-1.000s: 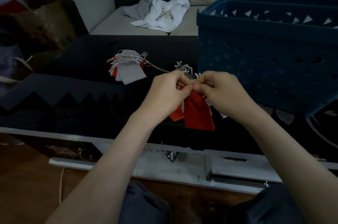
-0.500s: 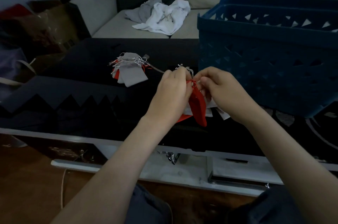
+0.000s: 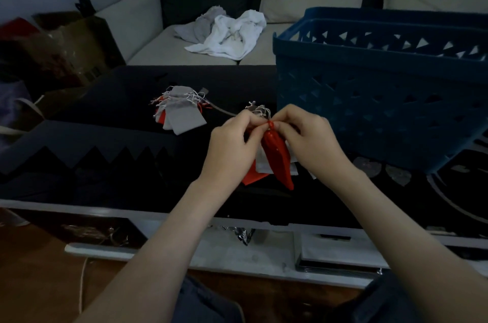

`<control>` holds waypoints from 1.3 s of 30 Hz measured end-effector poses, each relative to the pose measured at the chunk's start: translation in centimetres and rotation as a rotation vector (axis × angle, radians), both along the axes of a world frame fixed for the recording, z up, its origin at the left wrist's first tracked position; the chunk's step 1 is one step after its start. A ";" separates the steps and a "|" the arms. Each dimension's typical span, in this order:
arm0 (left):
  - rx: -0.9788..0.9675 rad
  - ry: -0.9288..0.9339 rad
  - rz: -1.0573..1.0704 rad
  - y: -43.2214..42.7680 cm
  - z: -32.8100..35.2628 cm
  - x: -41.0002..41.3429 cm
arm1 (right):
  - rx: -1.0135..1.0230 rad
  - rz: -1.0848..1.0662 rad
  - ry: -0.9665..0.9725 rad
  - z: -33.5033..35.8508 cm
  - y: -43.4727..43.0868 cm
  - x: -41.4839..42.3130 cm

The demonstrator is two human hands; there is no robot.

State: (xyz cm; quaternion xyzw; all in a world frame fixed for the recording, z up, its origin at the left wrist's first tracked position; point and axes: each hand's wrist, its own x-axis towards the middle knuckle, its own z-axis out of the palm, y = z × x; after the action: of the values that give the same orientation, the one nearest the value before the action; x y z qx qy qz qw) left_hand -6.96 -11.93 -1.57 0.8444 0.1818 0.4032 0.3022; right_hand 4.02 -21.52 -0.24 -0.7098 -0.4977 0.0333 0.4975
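A pale sofa point(image 3: 184, 48) fills the far side of the scene, and in front of it stands a low table point(image 3: 100, 159) with a dark top. On the right of the table sits a blue basket point(image 3: 383, 111) with triangular cut-outs in its walls. From this angle its inside is hidden, so what it holds cannot be told. A brown bag point(image 3: 71, 45) stands at the far left, its mouth open, its contents too dim to make out. A heap of crumpled white and grey cloths point(image 3: 227, 34) lies on the sofa seat.

Left of centre on the table lies a stack of pouches point(image 3: 182, 114), grey on top with red showing beneath, their string ends to the far side. A smaller loose pile point(image 3: 261, 167) of grey and red pouches lies flat under the hands.

The left hand point(image 3: 235, 148) and right hand point(image 3: 309, 137) meet over that pile, near the basket's left wall. Each pinches with thumb and forefinger at the gathered neck of the red pouch point(image 3: 277, 156), the other fingers curled in.

The red pouch hangs between the hands just above the loose pile. Its neck is drawn tight at the far, upper end. Its long axis runs from there toward the near edge and slightly right, bottom corner lowest.
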 end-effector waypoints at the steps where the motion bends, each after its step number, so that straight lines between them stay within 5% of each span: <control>1: 0.006 0.011 -0.006 0.0 0.0 0.0 | -0.009 -0.007 -0.001 0.0 0.1 -0.1; 7: 0.063 0.085 0.086 -0.3 0.1 0.0 | -0.055 0.016 0.116 0.2 0.2 -0.4; 12: 0.433 0.118 0.218 0.3 -0.5 0.4 | -0.065 0.050 0.240 0.1 0.3 -0.4; 17: 0.556 0.168 0.152 0.6 -0.7 0.5 | -0.130 -0.069 0.184 -0.3 0.6 0.5; 22: 0.209 0.174 0.032 -0.4 -0.2 0.6 | -0.133 -0.159 0.157 -0.6 0.9 0.9; 26: -0.127 0.220 0.051 0.4 -0.1 0.7 | -0.153 -0.110 0.323 -1.0 1.4 1.2; 30: -0.117 0.300 0.179 1.5 -1.2 1.1 | -0.142 -0.047 0.481 -1.3 2.0 1.4; 39: -0.158 0.530 0.241 5.6 -1.7 2.5 | -0.218 -0.101 0.180 -1.6 5.6 1.9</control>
State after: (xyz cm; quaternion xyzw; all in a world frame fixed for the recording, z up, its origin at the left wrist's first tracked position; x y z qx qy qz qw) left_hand -4.44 -6.32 -3.25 0.8666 0.3839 0.1862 0.2587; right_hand 5.95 -15.91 -1.84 -0.7779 -0.4081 0.1254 0.4612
